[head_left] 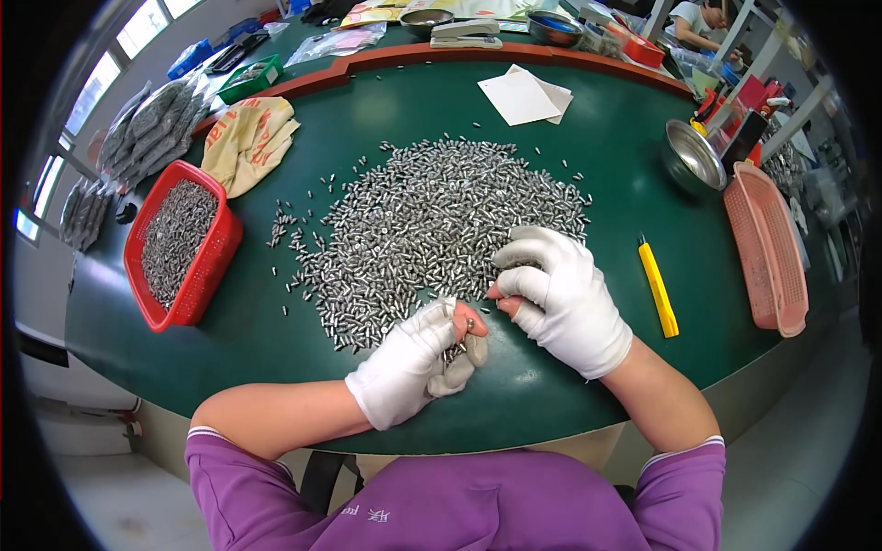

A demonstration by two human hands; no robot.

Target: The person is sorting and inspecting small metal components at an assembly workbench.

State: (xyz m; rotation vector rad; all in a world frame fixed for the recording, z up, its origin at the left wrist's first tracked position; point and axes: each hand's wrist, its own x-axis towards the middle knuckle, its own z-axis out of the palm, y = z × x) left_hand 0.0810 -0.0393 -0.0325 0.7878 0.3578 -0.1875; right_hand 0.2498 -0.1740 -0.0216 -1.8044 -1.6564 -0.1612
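A broad heap of small shiny metal pins (413,220) lies on the green table. In front of it my left hand (427,354), in a white glove with bare fingertips, is curled closed around several of the metal pins (452,353); one shows by the thumb and forefinger. My right hand (556,289), gloved the same way, is at the heap's near right edge. Its thumb and fingers are bent together in a pinch, and whatever lies between them is too small to make out.
A red basket (223,243) of metal pins stands left, beside a beige cloth bag (248,142). To the right are a yellow cutter (658,285), a steel bowl (694,158) and a pink basket (767,253). White paper sheets (519,96) lie far back. A person (698,26) sits beyond.
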